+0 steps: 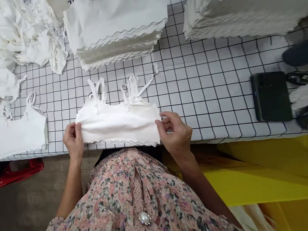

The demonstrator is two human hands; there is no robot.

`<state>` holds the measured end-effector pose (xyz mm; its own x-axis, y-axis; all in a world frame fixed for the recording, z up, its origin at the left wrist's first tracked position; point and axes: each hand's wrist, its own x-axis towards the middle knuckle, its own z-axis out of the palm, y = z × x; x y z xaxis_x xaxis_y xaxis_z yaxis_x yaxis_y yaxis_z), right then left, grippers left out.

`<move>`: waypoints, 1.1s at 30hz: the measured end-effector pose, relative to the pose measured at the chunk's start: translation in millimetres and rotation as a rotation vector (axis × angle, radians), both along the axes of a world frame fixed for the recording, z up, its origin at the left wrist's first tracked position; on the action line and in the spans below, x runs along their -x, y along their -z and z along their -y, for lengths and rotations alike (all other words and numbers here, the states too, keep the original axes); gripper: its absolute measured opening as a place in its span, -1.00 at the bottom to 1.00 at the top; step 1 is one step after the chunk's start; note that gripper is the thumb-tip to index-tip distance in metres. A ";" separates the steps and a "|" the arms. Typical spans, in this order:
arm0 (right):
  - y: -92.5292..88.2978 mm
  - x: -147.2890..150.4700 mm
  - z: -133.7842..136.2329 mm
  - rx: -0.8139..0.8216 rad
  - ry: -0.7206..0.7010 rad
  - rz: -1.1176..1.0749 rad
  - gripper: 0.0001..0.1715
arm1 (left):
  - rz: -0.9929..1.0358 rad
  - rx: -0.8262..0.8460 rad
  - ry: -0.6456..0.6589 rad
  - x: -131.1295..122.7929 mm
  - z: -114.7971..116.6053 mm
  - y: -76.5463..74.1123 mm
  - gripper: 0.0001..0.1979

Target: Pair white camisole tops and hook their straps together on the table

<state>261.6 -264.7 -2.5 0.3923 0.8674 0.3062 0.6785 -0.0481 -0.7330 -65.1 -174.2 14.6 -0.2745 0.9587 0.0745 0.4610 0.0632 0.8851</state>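
A small stack of white strappy crop tops (pixel 118 121) lies flat at the near edge of the grid-patterned table (pixel 209 86), straps pointing away from me. My left hand (pixel 73 140) pinches the stack's left side between thumb and fingers. At the opposite side, my right hand (pixel 175 131) grips the right edge the same way. Both hands are closed on the fabric.
Another white crop top (pixel 18 134) lies at the left. Loose white garments (pixel 15 38) are heaped at the back left. Two tall folded stacks (pixel 117 22) (pixel 247 3) stand at the back. A black phone (pixel 271 96) lies at the right, a yellow bin (pixel 276 175) below.
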 end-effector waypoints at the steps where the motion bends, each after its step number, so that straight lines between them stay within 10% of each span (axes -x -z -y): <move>1: -2.7 0.4 0.9 0.032 -0.048 -0.031 -0.76 | 0.023 0.056 0.017 -0.5 0.7 0.2 -0.61; 15: -16.1 -5.9 8.6 0.429 0.021 -0.861 -0.50 | 0.304 0.289 -0.021 -5.6 12.8 -11.5 -0.50; 27: -23.3 -7.1 25.2 0.592 -0.043 -0.905 -0.37 | 0.210 0.222 0.044 -7.0 24.4 -4.7 -0.62; 33: -44.3 -19.6 19.4 0.432 -0.056 -0.879 -0.63 | 0.565 0.297 -0.129 -15.7 18.0 -40.9 -0.41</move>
<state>281.2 -284.1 41.8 0.2836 0.8604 -0.4233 -0.0910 -0.4153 -0.9051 -49.4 -192.2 55.5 -0.3078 0.8729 -0.3785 -0.0982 0.3665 0.9252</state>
